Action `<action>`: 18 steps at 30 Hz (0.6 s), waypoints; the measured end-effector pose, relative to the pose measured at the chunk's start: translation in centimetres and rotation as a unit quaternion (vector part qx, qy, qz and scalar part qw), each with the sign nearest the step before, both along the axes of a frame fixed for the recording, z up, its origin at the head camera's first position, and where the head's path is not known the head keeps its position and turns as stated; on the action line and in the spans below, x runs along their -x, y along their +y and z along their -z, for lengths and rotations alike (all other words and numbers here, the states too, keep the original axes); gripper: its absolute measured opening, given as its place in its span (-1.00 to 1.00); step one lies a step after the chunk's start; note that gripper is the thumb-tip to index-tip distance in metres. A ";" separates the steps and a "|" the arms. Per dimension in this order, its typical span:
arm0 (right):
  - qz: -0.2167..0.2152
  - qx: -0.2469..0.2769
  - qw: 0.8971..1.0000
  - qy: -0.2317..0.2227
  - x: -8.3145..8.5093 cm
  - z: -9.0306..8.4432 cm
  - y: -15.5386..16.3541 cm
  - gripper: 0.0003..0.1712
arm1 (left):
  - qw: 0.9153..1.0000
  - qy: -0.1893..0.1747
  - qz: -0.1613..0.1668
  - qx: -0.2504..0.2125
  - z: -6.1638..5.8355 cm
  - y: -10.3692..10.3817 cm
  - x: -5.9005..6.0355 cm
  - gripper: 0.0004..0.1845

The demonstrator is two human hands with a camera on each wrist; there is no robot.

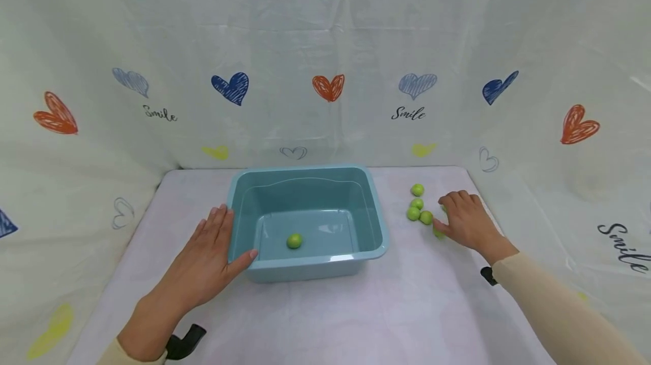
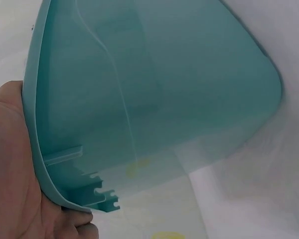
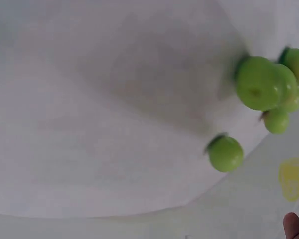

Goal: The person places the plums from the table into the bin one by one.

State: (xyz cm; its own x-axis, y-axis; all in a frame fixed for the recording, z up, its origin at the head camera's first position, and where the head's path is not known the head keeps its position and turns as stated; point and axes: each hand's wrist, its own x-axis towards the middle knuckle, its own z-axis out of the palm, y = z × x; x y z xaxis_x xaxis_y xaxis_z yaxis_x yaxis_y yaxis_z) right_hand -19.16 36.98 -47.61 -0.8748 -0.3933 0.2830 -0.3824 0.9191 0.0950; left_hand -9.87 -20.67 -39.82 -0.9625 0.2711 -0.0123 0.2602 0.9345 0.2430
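Three sides of white sheeting [image 1: 356,26], printed with hearts [image 1: 328,88] and the word "Smile" [image 1: 408,113], enclose a pale, lilac-tinged table [image 1: 315,320]. Standing upright at the table's far side, left of its middle, is a blue-green basin [image 1: 376,207], rectangular, with rounded corners, a broad rim and a light gloss on its floor. At right, a cream sleeve [image 1: 564,303] leads to a person's right hand [image 1: 469,222], poised among small fruit with its fingers bent and its thumb parted wide from them. At left, the person's left hand [image 1: 205,260] lies extended against the basin, long fingers along the left side and thumb spread to the near left corner of the rim. Black bands show at the left wrist [image 1: 185,342] and the right wrist [image 1: 488,276]. Smallest of all is the round green fruit: four pieces [image 1: 413,214] sit in plain sight on the table, right of the basin, while two more [image 1: 438,233] are partly hidden by the right hand. Seen from the right wrist, they look smooth and bright, one bearing a brownish spot [image 3: 256,92]. One lone fruit [image 1: 294,240] rests on the basin's floor, toward the near side
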 end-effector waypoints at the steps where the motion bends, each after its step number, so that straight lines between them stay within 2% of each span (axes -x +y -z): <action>1: -0.001 -0.007 1.000 -0.005 -0.3 0.5 0.3 -0.43 | 1.000 0.000 -0.001 0.000 0.0 0.0 0.0 0.15; 7: 0.017 -0.044 0.998 -0.032 -1.6 2.8 1.1 -0.44 | 1.000 0.004 0.000 -0.006 0.0 0.0 0.0 0.14; 18: 0.033 -0.033 0.998 -0.038 -2.0 4.3 1.6 -0.50 | 1.000 -0.002 -0.005 -0.010 0.0 -0.1 -0.1 0.15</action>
